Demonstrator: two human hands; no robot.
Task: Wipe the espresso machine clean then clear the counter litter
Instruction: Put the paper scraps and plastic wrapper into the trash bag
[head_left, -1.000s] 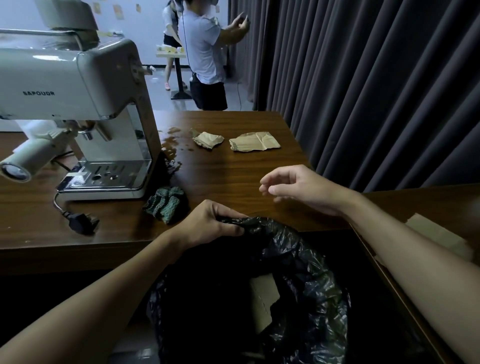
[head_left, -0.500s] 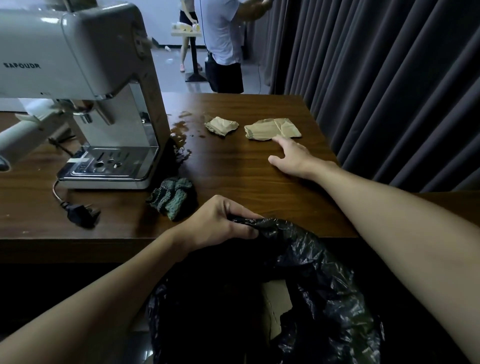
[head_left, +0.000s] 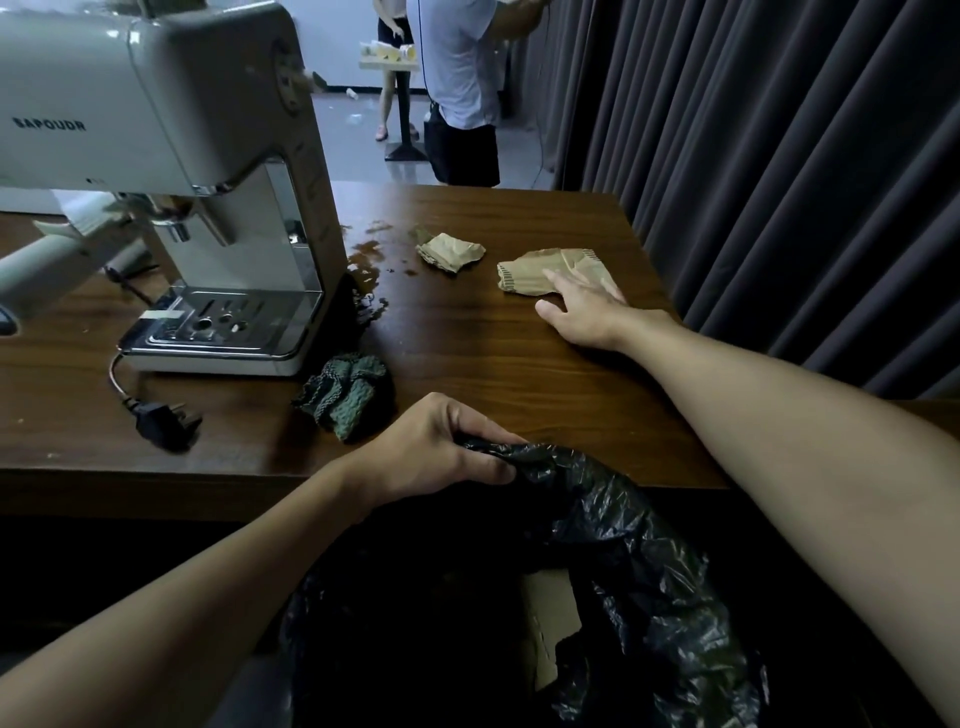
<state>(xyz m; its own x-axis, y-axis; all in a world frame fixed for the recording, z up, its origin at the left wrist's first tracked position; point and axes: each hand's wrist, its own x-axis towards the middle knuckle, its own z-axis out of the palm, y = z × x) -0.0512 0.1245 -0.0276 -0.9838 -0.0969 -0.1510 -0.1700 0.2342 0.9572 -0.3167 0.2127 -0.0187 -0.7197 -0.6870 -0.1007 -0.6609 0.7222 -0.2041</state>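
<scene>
A pale espresso machine (head_left: 171, 130) stands at the left of the wooden counter (head_left: 467, 353). Two brown paper filters lie at the back right: a crumpled one (head_left: 451, 250) and a flatter one (head_left: 540, 267). My right hand (head_left: 584, 309) lies flat, its straight fingers resting on the flatter filter's near right part. My left hand (head_left: 441, 449) grips the rim of a black bin bag (head_left: 623, 571) below the counter's front edge. A brown paper piece (head_left: 545, 618) shows inside the bag. A dark green cloth (head_left: 345, 392) lies bunched in front of the machine.
Dark coffee spills (head_left: 366, 260) mark the wood beside the machine's right side. A black power plug (head_left: 163, 418) and its cord lie near the front left. Grey curtains (head_left: 779, 156) hang close along the right. A person (head_left: 460, 88) stands beyond the counter's far edge.
My right hand has reached from above the front edge across the counter and now lies on the flatter paper filter. My left hand keeps its grip on the bag's rim.
</scene>
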